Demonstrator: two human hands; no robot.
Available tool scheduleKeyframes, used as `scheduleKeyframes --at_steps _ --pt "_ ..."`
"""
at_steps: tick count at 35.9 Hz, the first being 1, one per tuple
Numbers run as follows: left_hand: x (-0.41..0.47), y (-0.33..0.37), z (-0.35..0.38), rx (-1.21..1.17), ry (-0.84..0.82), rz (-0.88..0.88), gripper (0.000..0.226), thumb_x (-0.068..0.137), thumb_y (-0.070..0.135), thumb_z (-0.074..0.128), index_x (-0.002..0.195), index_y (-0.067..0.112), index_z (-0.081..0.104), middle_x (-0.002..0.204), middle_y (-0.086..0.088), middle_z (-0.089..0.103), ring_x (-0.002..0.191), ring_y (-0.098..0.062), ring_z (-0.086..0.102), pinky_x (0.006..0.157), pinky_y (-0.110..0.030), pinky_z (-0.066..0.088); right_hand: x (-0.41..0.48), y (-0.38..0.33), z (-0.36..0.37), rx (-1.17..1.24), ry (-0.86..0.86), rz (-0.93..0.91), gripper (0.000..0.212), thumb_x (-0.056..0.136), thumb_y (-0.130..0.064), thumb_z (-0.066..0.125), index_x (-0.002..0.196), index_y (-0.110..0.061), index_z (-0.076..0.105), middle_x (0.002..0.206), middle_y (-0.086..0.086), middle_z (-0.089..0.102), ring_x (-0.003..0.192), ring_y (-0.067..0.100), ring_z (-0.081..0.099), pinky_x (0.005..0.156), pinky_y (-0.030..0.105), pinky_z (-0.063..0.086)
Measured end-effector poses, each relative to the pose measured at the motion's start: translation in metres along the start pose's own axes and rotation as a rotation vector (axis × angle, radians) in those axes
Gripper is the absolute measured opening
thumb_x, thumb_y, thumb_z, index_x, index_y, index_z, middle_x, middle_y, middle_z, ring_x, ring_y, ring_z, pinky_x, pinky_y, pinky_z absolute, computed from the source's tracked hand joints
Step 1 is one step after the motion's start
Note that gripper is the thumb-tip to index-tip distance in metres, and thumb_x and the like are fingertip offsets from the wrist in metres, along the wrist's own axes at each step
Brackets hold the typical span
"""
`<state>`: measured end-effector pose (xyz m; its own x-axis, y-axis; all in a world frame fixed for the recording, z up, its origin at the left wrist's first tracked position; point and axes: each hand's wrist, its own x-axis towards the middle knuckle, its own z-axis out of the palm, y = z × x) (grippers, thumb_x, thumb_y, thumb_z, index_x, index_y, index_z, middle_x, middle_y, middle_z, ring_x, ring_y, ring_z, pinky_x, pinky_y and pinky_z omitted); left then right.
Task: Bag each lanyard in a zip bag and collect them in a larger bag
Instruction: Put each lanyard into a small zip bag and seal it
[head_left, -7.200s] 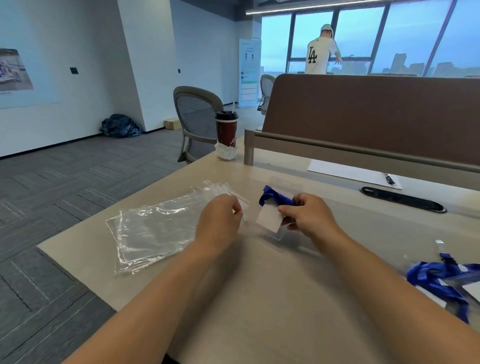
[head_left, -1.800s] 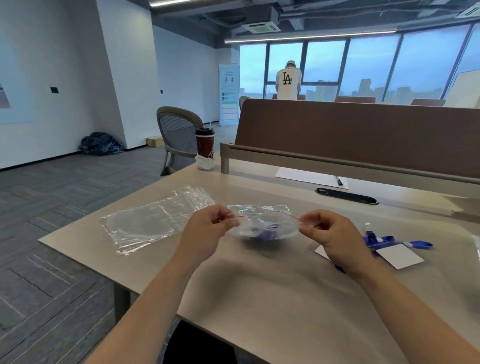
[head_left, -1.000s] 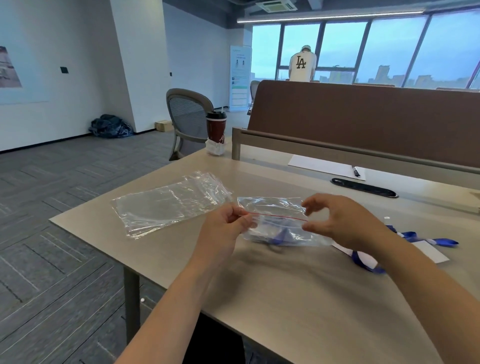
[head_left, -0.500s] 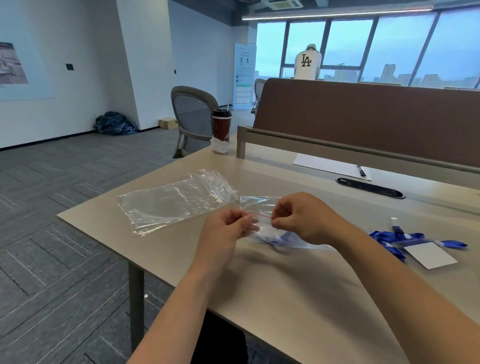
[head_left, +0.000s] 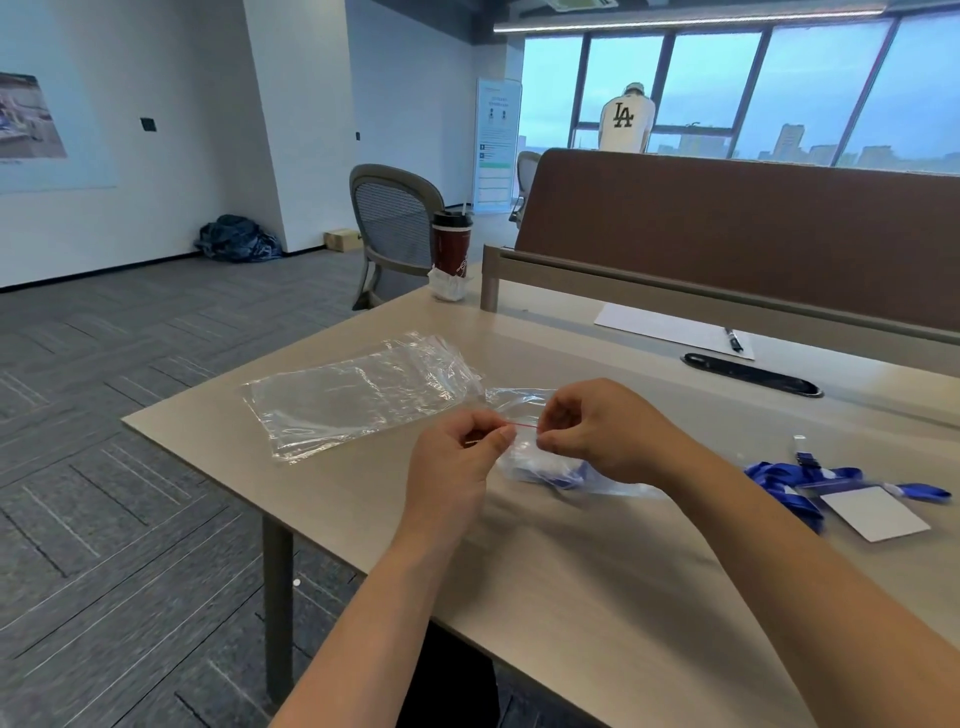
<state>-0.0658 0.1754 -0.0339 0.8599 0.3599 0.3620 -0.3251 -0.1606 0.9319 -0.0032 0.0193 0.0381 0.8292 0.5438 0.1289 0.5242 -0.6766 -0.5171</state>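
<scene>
Slid leftward now, the right hand (head_left: 597, 431) is brought beside the left hand (head_left: 457, 460); zip bag (head_left: 524, 460) pinched by both.

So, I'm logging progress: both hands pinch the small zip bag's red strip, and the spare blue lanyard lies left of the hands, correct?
One detail is off. The left hand and right hand do pinch the small zip bag at its red strip, but the head view shows the spare blue lanyard lying right of the hands.
</scene>
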Motion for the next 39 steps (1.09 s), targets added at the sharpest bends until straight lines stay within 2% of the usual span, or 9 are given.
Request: scheduleKeyframes --at_steps 3,11,16,20,24,26,32,35,39 --pt "-0.001 0.001 0.001 0.008 0.014 0.007 0.013 0.088 0.009 0.071 0.079 0.019 0.074 0.076 0.0 0.07 0.071 -0.007 0.06 0.066 -0.016 0.047 0.003 -0.004 0.002 0.007 -0.014 -0.013 0.004 0.085 -0.021 0.073 0.086 -0.017 0.074 0.078 -0.006 0.07 0.071 0.009 0.063 0.074 0.03 0.055" --pt "-0.003 0.004 0.002 0.034 0.011 -0.034 0.009 0.089 0.015 0.071 0.081 0.018 0.076 0.078 0.001 0.072 0.075 -0.007 0.064 0.067 -0.017 0.048 0.005 -0.016 0.003 -0.015 0.003 -0.05 0.007 0.087 -0.023 0.07 0.089 -0.017 0.073 0.08 -0.004 0.069 0.071 0.01 0.061 0.068 0.024 0.05" --pt "-0.004 0.003 0.003 0.036 0.032 -0.036 0.009 0.088 0.014 0.072 0.08 0.017 0.076 0.076 0.0 0.072 0.074 -0.012 0.064 0.069 -0.025 0.049 0.006 -0.018 0.006 -0.029 -0.011 -0.03 0.012 0.087 -0.023 0.069 0.089 -0.013 0.075 0.08 0.004 0.072 0.074 0.02 0.064 0.072 0.034 0.053" --pt "-0.003 0.002 0.004 0.058 0.042 -0.013 0.012 0.088 0.013 0.071 0.079 0.02 0.073 0.078 0.0 0.07 0.08 -0.022 0.065 0.072 -0.03 0.05 0.004 -0.019 0.004 -0.033 -0.025 -0.028 0.013 0.088 -0.023 0.069 0.089 -0.011 0.075 0.08 0.004 0.072 0.076 0.022 0.065 0.073 0.036 0.053" --pt "-0.005 0.005 0.008 0.083 0.037 0.028 0.012 0.089 0.012 0.069 0.079 0.017 0.071 0.08 0.002 0.067 0.079 -0.019 0.062 0.072 -0.033 0.049 0.002 -0.017 0.0 -0.069 -0.037 -0.019 0.014 0.089 -0.024 0.069 0.09 -0.012 0.075 0.081 0.006 0.072 0.077 0.025 0.065 0.079 0.043 0.057" --pt "-0.006 0.006 0.008 0.098 0.04 0.046 0.011 0.089 0.012 0.069 0.079 0.016 0.07 0.08 0.004 0.065 0.078 -0.017 0.061 0.072 -0.034 0.049 -0.001 -0.017 -0.002 -0.077 -0.047 -0.016 0.013 0.09 -0.024 0.068 0.092 -0.013 0.076 0.083 0.004 0.072 0.078 0.022 0.065 0.08 0.042 0.057" --pt "-0.004 0.005 0.003 0.061 0.103 0.012 0.021 0.089 0.011 0.069 0.074 0.026 0.067 0.075 0.01 0.064 0.072 -0.007 0.056 0.069 -0.022 0.044 -0.01 -0.004 -0.016 -0.108 -0.076 0.027 0.008 0.089 -0.021 0.069 0.083 -0.02 0.073 0.082 0.0 0.073 0.077 0.019 0.066 0.076 0.035 0.055" --pt "-0.003 0.005 -0.004 0.051 0.118 -0.013 0.016 0.09 0.012 0.069 0.079 0.024 0.069 0.074 0.012 0.065 0.07 -0.004 0.055 0.069 -0.017 0.045 -0.016 0.007 -0.024 -0.121 -0.084 0.051 0.009 0.089 -0.019 0.07 0.081 -0.021 0.071 0.081 -0.002 0.072 0.074 0.015 0.064 0.071 0.028 0.05" --pt "-0.003 0.014 -0.008 0.112 0.0 -0.04 0.019 0.091 0.01 0.066 0.076 0.021 0.067 0.065 0.019 0.06 0.062 0.004 0.051 0.062 -0.009 0.04 -0.02 0.017 -0.027 -0.148 -0.086 0.067 0.005 0.087 -0.016 0.069 0.084 -0.017 0.073 0.079 -0.001 0.071 0.069 0.014 0.059 0.066 0.026 0.047"
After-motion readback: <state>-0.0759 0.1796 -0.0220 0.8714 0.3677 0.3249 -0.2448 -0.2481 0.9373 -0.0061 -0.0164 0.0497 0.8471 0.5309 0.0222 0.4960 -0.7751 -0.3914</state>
